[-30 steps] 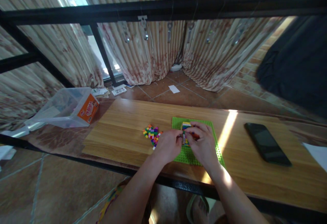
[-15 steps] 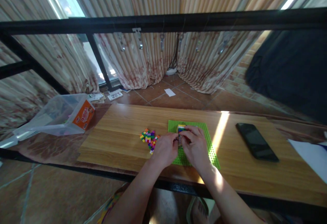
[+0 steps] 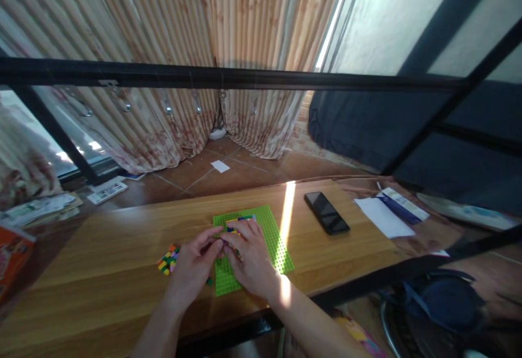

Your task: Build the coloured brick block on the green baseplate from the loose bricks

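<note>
So from the head cam, both bare hands are working over a green studded baseplate [image 3: 266,235], which lies around the middle of the wooden worktop [image 3: 101,271]. The little brick build [image 3: 241,220] is on the baseplate, up toward its far edge, mostly covered by fingers. I can make out yellow, blue and some orange in it, but not the full shape.

Left hand [image 3: 194,263] comes in over the baseplate's left edge, thumb and index brought together at the near left side of the build. Can't tell if there's a tiny piece pinched in there, it's too small and blurry. Right hand [image 3: 252,257] has its fingers curled over the top of the build, with thumb and index bent in close to the left fingertips. Can't tell how firmly it's gripping, or what exactly.

A pile of loose bricks [image 3: 168,260] sits left of the baseplate, partly hidden behind the left hand, and one dark green brick [image 3: 209,281] is just beside the baseplate's left edge, near its close corner. There's a black phone [image 3: 327,214] toward the worktop's far right corner, and white paper [image 3: 385,217] at the right edge.
</note>
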`<action>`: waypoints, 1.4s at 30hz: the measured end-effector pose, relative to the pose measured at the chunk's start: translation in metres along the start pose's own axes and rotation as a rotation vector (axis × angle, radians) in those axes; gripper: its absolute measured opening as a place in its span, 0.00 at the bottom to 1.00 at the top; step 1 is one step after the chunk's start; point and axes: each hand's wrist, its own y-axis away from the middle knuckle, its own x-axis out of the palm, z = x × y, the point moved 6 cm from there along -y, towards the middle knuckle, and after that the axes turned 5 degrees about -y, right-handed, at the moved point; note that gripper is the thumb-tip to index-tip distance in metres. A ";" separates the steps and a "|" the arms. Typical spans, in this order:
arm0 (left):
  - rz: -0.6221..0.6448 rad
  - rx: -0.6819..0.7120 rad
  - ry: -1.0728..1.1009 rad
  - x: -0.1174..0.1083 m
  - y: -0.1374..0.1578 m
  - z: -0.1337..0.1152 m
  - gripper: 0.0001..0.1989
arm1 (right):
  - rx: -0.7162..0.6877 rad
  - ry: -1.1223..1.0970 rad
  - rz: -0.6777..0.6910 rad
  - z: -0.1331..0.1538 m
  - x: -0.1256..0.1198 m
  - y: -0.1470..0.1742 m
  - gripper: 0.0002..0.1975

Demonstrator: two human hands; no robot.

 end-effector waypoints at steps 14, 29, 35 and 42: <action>0.001 -0.082 0.218 0.009 0.003 -0.012 0.19 | 0.067 -0.189 -0.088 -0.002 -0.008 -0.003 0.07; -0.002 -0.162 0.470 0.017 0.003 -0.019 0.16 | 0.096 -0.317 -0.140 0.004 -0.021 -0.005 0.08; -0.096 -0.168 0.401 0.015 0.002 -0.022 0.19 | 0.135 -0.376 -0.188 0.001 -0.019 -0.008 0.09; -0.184 -0.193 0.456 0.016 0.002 -0.031 0.21 | 0.236 -0.460 -0.229 0.003 -0.021 -0.012 0.06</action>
